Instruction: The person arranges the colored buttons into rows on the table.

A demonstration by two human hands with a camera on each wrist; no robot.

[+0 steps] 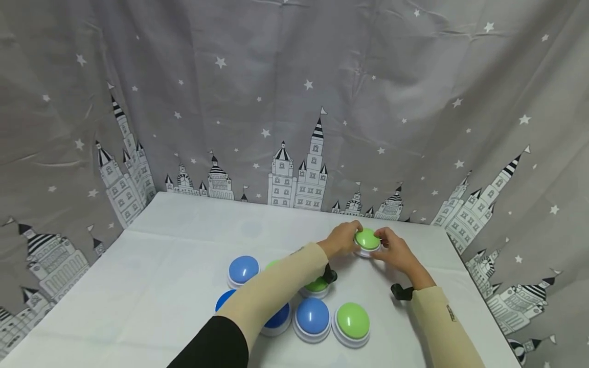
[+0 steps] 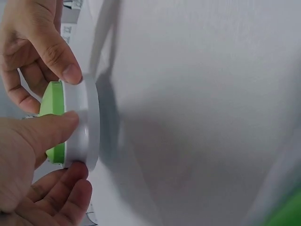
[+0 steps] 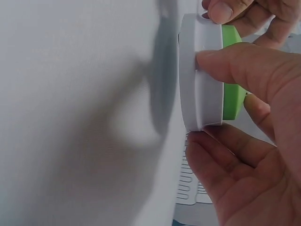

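Both hands hold one round push button (image 1: 367, 238) with a green dome and a white base, toward the back right of the white table. My left hand (image 1: 341, 239) grips the base from the left, thumb (image 2: 66, 123) on its side and fingers curled round the rim. From the right, my right hand (image 1: 397, 251) grips the same base with thumb (image 3: 214, 63) and fingers. In both wrist views the base (image 2: 83, 125) is upright, close over the white tabletop, its shadow beside it.
Nearer me stand several more buttons, among them a blue button (image 1: 313, 317), a green button (image 1: 353, 321) and another blue button (image 1: 244, 268). My left sleeve (image 1: 276, 291) covers part of this group. A grey castle-print curtain (image 1: 294, 76) hangs behind the table (image 1: 138, 286).
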